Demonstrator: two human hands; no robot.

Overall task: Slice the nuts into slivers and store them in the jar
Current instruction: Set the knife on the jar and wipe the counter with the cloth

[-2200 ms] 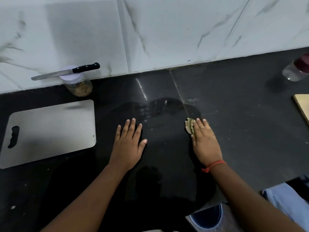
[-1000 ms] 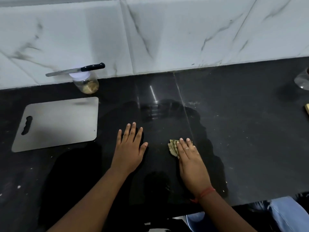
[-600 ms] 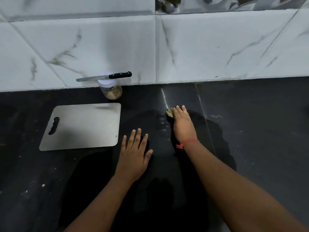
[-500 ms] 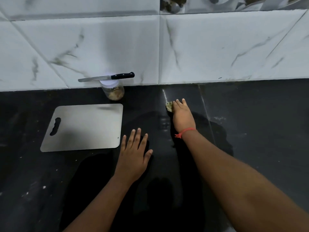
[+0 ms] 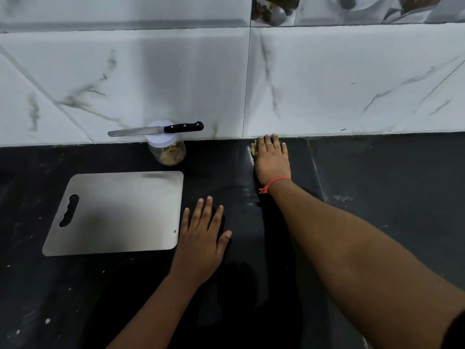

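Most of the job looks done: the jar (image 5: 167,150) stands capped by the wall with nuts inside, knife (image 5: 156,129) across its lid, cutting board (image 5: 115,212) bare. My right hand (image 5: 271,159) presses a cloth (image 5: 254,148) flat-fingered against the black counter (image 5: 377,177) at the marble tiles (image 5: 339,79); my left hand (image 5: 201,238) rests spread, holding nothing.

a single wide-angle view from the person's head looks forward and steeply down onto the dark worktop (image 5: 377,177), facing the white marbled wall tiles (image 5: 339,79) that fill the upper part. it sits close: both forearms enter from the bottom edge and stretch away toward the wall. straight lines bow near the frame edges. no second view shares the scene.
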